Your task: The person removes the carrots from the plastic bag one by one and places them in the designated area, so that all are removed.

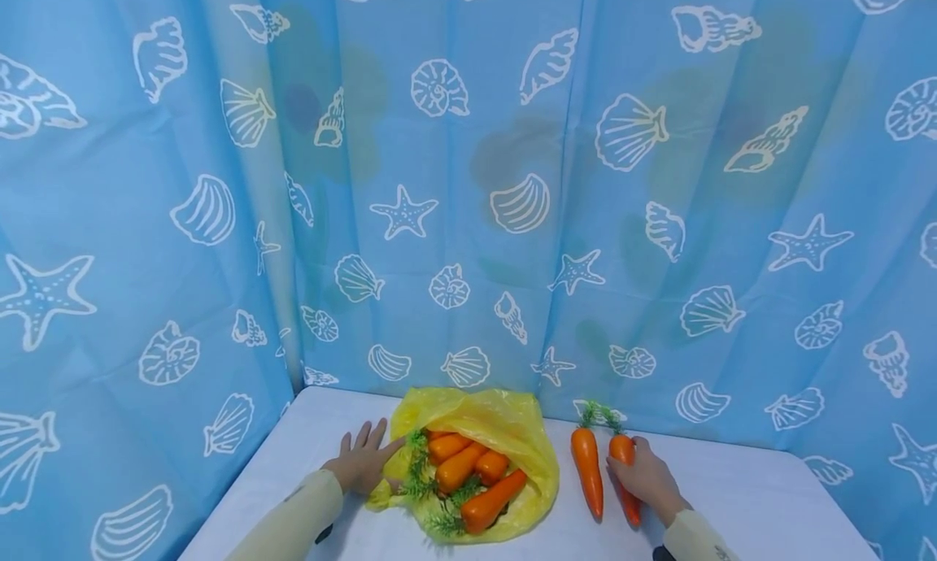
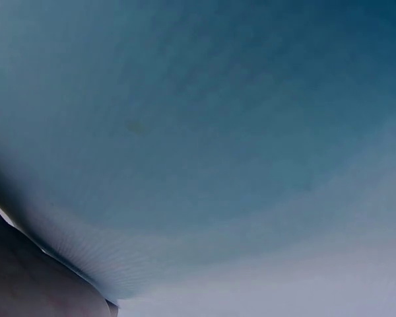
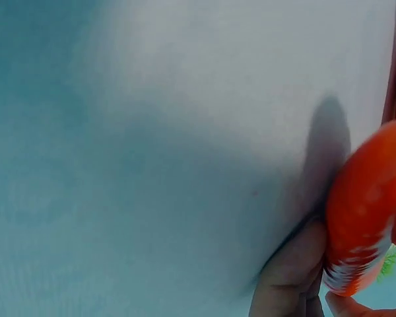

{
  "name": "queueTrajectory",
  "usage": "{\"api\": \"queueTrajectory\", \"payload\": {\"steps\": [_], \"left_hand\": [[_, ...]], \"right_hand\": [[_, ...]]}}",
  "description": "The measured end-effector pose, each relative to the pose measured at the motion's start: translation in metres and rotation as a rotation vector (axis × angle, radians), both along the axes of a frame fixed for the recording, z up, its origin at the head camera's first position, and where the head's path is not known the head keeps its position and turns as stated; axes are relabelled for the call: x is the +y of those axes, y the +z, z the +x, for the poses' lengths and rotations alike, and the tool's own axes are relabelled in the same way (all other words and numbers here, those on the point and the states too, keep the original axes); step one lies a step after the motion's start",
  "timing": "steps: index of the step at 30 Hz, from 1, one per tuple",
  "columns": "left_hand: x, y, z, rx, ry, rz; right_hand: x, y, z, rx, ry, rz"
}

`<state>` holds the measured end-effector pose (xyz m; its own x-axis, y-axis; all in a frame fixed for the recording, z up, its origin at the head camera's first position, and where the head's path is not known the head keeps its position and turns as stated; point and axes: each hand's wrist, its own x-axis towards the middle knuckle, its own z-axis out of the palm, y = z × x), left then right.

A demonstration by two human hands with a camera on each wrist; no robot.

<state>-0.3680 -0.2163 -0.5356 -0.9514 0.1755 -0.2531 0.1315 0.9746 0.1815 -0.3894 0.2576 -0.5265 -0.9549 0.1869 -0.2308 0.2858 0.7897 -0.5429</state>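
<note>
Head view: the carrot point(image 1: 622, 447) in my right hand point(image 1: 650, 478) is at the right of the group, its leafy top pointing away from me and its tapered tip toward me. I pinch it near its thick end, thumb on one side and fingers on the other; I cannot tell whether it rests fully on the counter point(image 1: 739, 484). Just beside it, to the left, a second carrot point(image 1: 587, 470) lies nearly parallel, its green top almost meeting the other's. Farther left sits the yellow plastic bag point(image 1: 542, 467), its mouth gaping toward me, with several more carrots point(image 1: 459, 468) heaped inside and green fronds point(image 1: 419, 463) spilling at its left edge. My left hand point(image 1: 362, 467) is spread flat-fingered at that edge, touching the bag. Pale sleeves point(image 1: 302, 514) cover both my forearms. Behind the white counter hangs a blue curtain point(image 1: 454, 244) printed with white shells and starfish. My left wrist camera shows mostly blurred blue and white, with a dark bit of hand low in the corner.
</note>
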Motion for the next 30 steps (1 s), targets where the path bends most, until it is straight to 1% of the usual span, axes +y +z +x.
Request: {"api": "queueTrajectory", "payload": {"steps": [4,8,10,15,19,24,30], "left_hand": [[0.0,0.002,0.0,-0.015,-0.006,-0.006],[0.0,0.004,0.0,-0.01,-0.012,-0.01],[0.0,0.004,0.001,0.001,-0.01,-0.015],[0.002,0.0,0.003,-0.001,0.012,-0.023],[0.003,-0.001,0.003,-0.001,0.022,-0.03],[0.003,-0.002,0.001,-0.002,0.025,-0.026],[0.004,0.0,0.001,0.007,0.022,-0.031]], "right_hand": [[0.001,-0.001,-0.002,-0.008,-0.013,-0.019],[0.001,-0.003,-0.003,-0.014,-0.01,-0.035],[0.001,-0.003,-0.003,-0.01,0.002,-0.036],[0.005,-0.001,-0.002,-0.013,0.055,-0.04],[0.008,0.0,-0.001,-0.038,0.081,-0.059],[0.012,0.0,0.001,-0.034,0.053,-0.087],[0.015,0.001,0.003,-0.026,-0.003,-0.092]]}}
